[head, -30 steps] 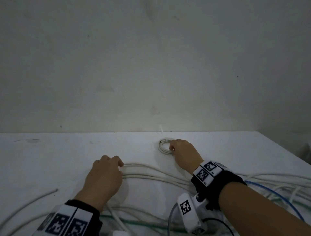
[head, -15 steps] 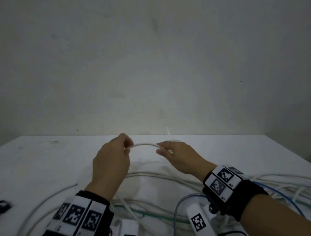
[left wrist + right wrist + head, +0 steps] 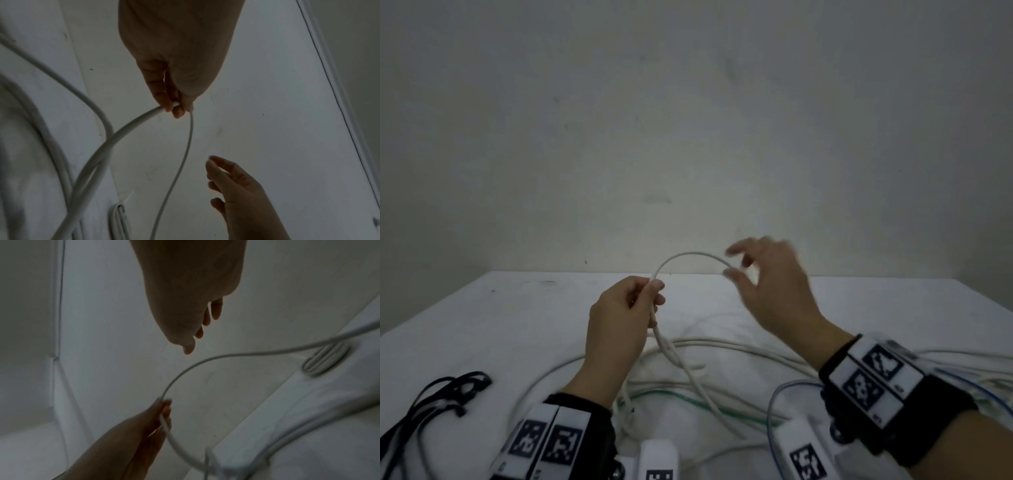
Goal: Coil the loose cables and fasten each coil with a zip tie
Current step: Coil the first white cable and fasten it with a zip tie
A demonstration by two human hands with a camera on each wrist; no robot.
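Observation:
My left hand [image 3: 654, 291] pinches a thin white cable [image 3: 690, 255] between thumb and fingers and holds it above the table. From the pinch the cable arcs up and right toward my right hand [image 3: 736, 262]. Its other part drops to the loose white cables [image 3: 722, 346] on the table. In the right wrist view the right hand [image 3: 197, 331] hangs with loose fingers just above the cable [image 3: 226, 356] and grips nothing. A small white coil [image 3: 327, 360] with a zip tie lies on the table behind. It also shows in the left wrist view as the coil [image 3: 121, 216].
The white table [image 3: 482, 325] meets a plain wall at the back. A black cable bundle [image 3: 448, 390] lies at the near left. A green cable [image 3: 688, 401] and a blue cable [image 3: 774, 404] run among the white ones near me.
Both hands have risen from the table. The left hand lifted the white cable with it. The right hand, which pinched the cable half a second ago, has let go and spread its fingers.

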